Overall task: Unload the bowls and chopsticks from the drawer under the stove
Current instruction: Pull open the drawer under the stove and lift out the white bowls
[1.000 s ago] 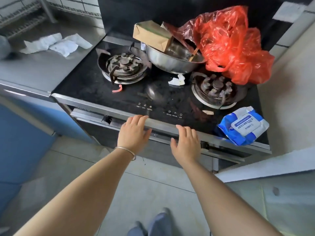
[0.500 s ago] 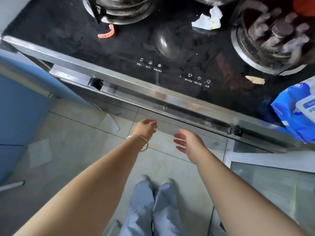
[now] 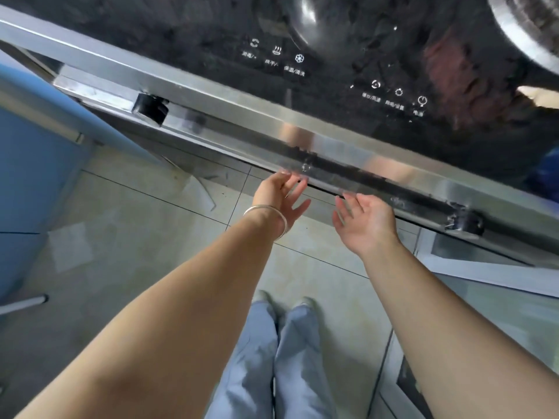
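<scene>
We have both hands under the front edge of the stove point(image 3: 332, 40), palms turned up. Our left hand point(image 3: 279, 196) is just below the steel strip point(image 3: 302, 137) that runs along the stove's front, its fingers point(image 3: 298, 207) spread and empty, the tips at or very near the dark gap under that strip. Our right hand point(image 3: 367, 220) is beside it, further along the same edge, fingers point(image 3: 348, 201) likewise loose, apart and holding nothing. A bangle point(image 3: 266, 211) sits on the left wrist.

The drawer point(image 3: 378, 179) under the stove looks shut: we see only its front lip below the strip, and nothing of its inside. So the bowls and chopsticks are out of sight, presumably inside it; we cannot tell how many there are.

By our reckoning the task has barely begun. Nothing has been unloaded. What is left is everything: hook the fingers under the lip, draw the drawer out, then lift out the bowls and chopsticks. Below the stove is bare tiled floor point(image 3: 127, 231).
</scene>
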